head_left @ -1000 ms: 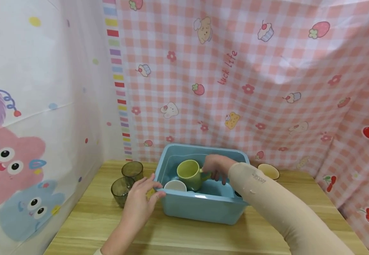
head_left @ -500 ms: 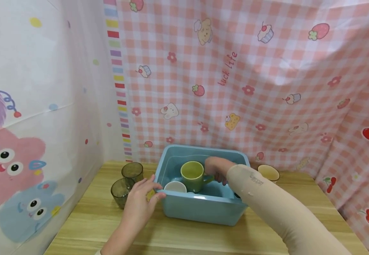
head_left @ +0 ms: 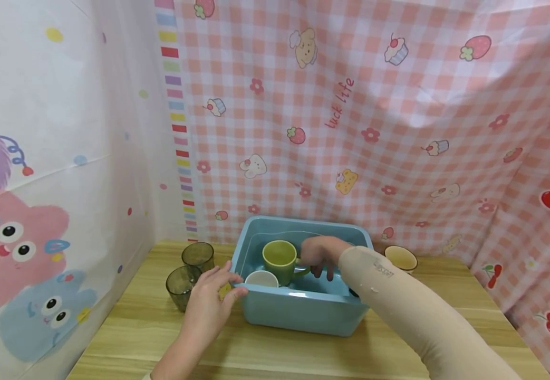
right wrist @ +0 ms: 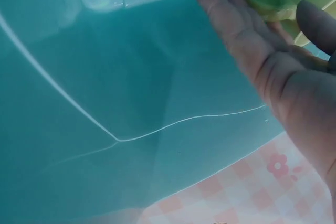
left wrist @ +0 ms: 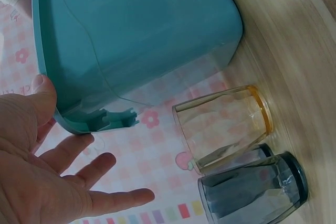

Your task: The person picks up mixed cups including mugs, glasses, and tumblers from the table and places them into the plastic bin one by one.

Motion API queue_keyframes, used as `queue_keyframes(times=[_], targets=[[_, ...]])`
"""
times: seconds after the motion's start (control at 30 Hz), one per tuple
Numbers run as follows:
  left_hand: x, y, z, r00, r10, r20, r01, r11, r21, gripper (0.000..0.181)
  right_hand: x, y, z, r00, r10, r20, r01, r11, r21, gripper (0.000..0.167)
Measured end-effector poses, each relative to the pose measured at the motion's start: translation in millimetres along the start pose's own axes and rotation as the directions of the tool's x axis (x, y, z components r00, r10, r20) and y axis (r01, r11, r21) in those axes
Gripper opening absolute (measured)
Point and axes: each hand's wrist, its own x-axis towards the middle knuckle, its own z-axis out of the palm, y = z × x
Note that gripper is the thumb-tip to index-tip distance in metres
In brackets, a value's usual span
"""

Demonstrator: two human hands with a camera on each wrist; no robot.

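Note:
In the head view a blue plastic basin stands on the wooden table. My left hand holds its near left corner, thumb against the front rim; the left wrist view shows the other fingers spread beside the rim. Inside, a green mug stands in the left half, its handle toward the right. My right hand reaches into the basin and pinches that handle; in the right wrist view the fingers and thumb lie either side of it. Close to the mug is a white cup, partly hidden by the front wall.
Two dark tinted glasses stand left of the basin. A yellow tinted glass is beside them, mostly hidden by my left hand in the head view. Right of the basin is a cream cup. Patterned curtains hang behind and at both sides.
The green mug shifted right and then back left within the basin, with my right hand on its handle. My left hand and the basin stay in place.

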Motion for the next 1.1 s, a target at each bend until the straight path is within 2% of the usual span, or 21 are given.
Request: queue_keyframes(times=[0.13,0.37,0.57,0.8,1.1], targets=[[0.3,0.3,0.3,1.0,-0.004,0.001,0.004,1.0,0.002,0.018,4.2,1.8,1.4,0.997,-0.065,0.039,0.066,0.998,-0.022,0.023],[0.5,-0.1,0.6,1.0,0.003,-0.003,-0.003,1.0,0.009,0.018,-2.2,-2.4,5.0,0.986,-0.145,0.086,0.143,0.989,0.024,0.032],[1.0,-0.5,0.8,1.0,0.012,-0.009,-0.012,1.0,0.012,0.019,-3.9,-3.5,5.1,0.98,-0.156,0.123,0.153,0.988,0.033,0.042],[0.8,-0.7,0.8,0.999,0.023,-0.025,-0.022,1.0,0.013,0.02,0.3,-4.6,4.9,0.971,-0.184,0.152,0.179,0.983,0.044,0.039],[0.2,-0.5,-0.3,1.0,0.02,-0.014,-0.02,1.0,0.008,0.019,-1.5,-7.9,6.6,0.98,-0.164,0.115,0.16,0.986,0.049,0.041]])
